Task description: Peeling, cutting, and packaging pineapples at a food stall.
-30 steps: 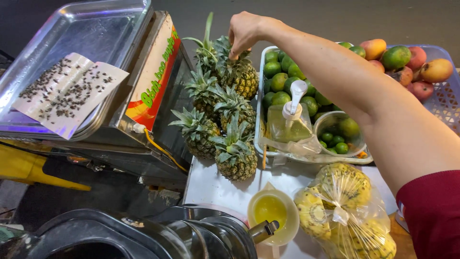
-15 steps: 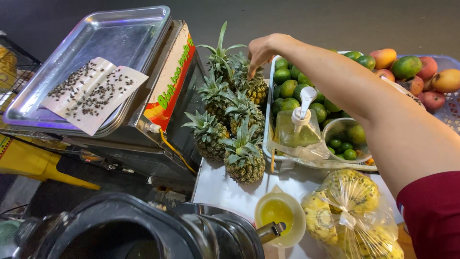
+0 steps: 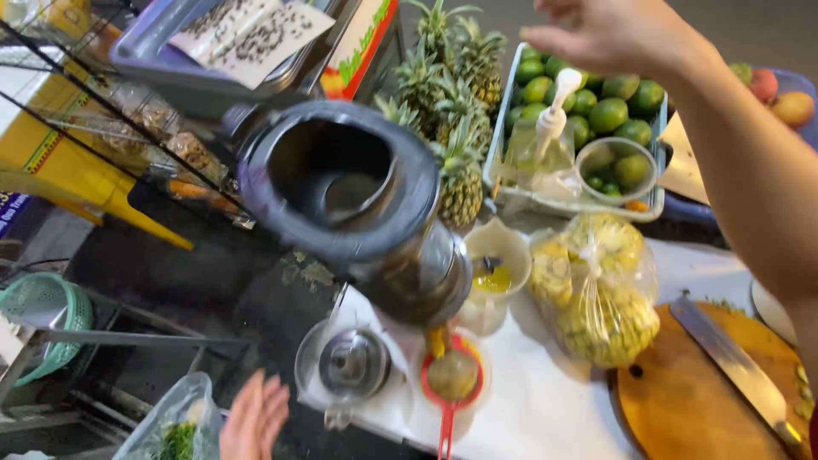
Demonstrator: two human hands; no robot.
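Right hand: the right hand (image 3: 615, 34) is raised at the top of the view, above the white tray of green limes (image 3: 615, 109); its fingers are loosely spread and nothing is held in it.
Left hand: the left hand (image 3: 254, 417) is seen low at the bottom edge, fingers extended and open, empty, just beside a clear plastic bag of green herbs (image 3: 170, 426).
Nearest things: a clear pump bottle with a white nozzle (image 3: 545, 140) and a small clear bowl of limes (image 3: 615, 169) are set in the tray below the right hand; a cluster of small spiky pineapples (image 3: 452, 111) is stood just left of the tray.
Bench: a white-covered bench (image 3: 537, 409) is crowded; a dark round-mouthed juicer (image 3: 349, 192) is placed at its left end, with a white cup of yellow juice (image 3: 494, 273) touching its spout.
Front of bench: a red-handled strainer (image 3: 452, 379) and a clear jug with a metal insert (image 3: 345, 366) are seen below the juicer.
Right of bench: a clear bag of peeled yellow fruit (image 3: 596, 290) is laid beside a round wooden cutting board (image 3: 682, 400), on which a broad steel knife (image 3: 733, 366) is rested.
Surroundings: a grey metal tray holding a speckled paper sheet (image 3: 247, 30) is seen at top left; a green plastic basket (image 3: 43, 311) is set low on the left; dark pavement is visible beyond the stall.
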